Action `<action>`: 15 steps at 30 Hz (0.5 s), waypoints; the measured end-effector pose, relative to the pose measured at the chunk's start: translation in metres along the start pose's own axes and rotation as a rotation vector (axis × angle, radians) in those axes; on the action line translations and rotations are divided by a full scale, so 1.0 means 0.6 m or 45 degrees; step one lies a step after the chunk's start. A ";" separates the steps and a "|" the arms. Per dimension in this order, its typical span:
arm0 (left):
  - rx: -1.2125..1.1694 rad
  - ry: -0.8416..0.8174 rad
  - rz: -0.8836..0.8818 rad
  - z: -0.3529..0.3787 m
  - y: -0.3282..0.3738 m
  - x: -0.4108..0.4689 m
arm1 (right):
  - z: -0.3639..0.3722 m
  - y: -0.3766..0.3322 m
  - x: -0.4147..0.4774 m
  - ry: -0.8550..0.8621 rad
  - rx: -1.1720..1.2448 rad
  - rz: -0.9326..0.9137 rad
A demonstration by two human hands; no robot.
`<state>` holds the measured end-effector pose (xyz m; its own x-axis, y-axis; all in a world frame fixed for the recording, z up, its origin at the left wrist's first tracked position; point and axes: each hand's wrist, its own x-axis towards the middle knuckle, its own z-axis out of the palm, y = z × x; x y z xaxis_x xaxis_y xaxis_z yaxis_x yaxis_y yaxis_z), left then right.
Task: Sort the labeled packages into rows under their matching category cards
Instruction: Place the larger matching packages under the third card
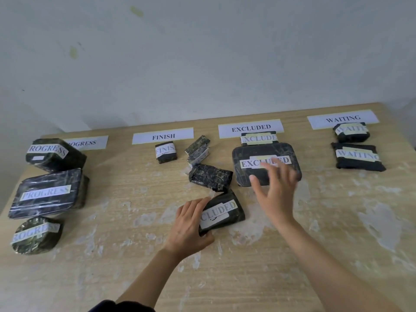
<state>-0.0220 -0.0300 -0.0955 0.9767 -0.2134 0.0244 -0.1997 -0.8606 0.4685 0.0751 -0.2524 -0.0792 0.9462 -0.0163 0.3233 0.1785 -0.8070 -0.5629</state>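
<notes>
Nearest the lens, a dark sleeve (pixel 121 306) at the bottom edge, two bare forearms reaching out over a pale wood-grain table (pixel 337 221) blotched with whitish worn patches.

Left hand (pixel 191 226) laid on the near-left end of a dark, glossy, plastic-wrapped package (pixel 222 211) with a white paper label reading "CLUDED"; fingers curled around its edge, clamped on it, package flat on the table and angled.

Right hand (pixel 275 188) blurred, fingers spread apart, empty, hovering at the near edge of a large rounded-corner EXCLUDED slab (pixel 265 164).

Along the far edge, four white paper cards: PROGRESS card (pixel 86 143), FINISH card (pixel 163 136), EXCLUDED card (pixel 251 128), WAITING card (pixel 343 118).

Under PROGRESS, three wrapped bundles in a column: a blocky one (pixel 55 154), a broad flat one (pixel 48 193), a rounded lump (pixel 37 235). Under FINISH, a small cube-like packet (pixel 166 152). Between FINISH and EXCLUDED, two unsorted pieces: a slim tilted packet (pixel 198 150) and a crinkled dark brick (pixel 210 176). Behind the slab, a small EXCLUDED box (pixel 258 137). Under WAITING, two soft matte black bundles (pixel 351 131) (pixel 358 157).
</notes>
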 end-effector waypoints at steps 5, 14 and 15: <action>-0.050 0.095 0.030 -0.032 0.000 0.009 | 0.024 -0.075 -0.022 -0.328 0.251 -0.257; -0.026 0.252 -0.122 -0.071 -0.021 0.048 | 0.003 -0.094 0.017 -0.294 1.029 0.756; -0.016 0.260 -0.162 -0.066 -0.022 0.055 | -0.012 -0.081 0.018 -0.187 1.056 0.820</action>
<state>0.0162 -0.0072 -0.0659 0.9899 -0.0048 0.1417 -0.0743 -0.8686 0.4899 0.0746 -0.2173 -0.0428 0.9414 -0.1810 -0.2846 -0.2920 -0.0152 -0.9563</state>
